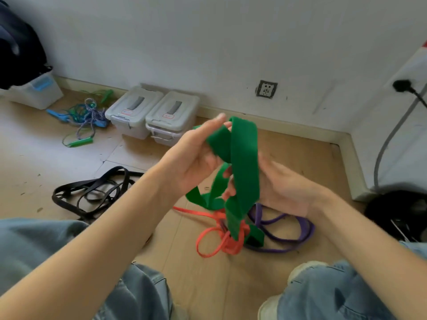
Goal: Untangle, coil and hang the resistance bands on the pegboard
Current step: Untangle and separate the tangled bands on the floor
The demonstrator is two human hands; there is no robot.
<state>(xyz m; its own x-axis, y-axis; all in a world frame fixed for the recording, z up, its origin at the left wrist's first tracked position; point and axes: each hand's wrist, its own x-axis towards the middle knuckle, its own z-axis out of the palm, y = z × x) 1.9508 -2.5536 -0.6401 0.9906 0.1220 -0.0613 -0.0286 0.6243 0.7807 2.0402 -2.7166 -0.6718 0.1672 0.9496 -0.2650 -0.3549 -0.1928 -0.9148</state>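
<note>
A wide green resistance band is lifted above the floor between both hands. My left hand holds its upper loop, which wraps over the raised fingers. My right hand grips the band's lower strands from the right, fingers curled round them. The band's tail hangs down into a tangle with a red-orange band and a purple band on the wooden floor. A pile of black bands lies to the left. No pegboard is in view.
Two grey lidded storage boxes stand against the wall. Tangled jump ropes lie left of them beside a clear bin. A grey cable runs down at right. My knees in jeans fill the lower corners.
</note>
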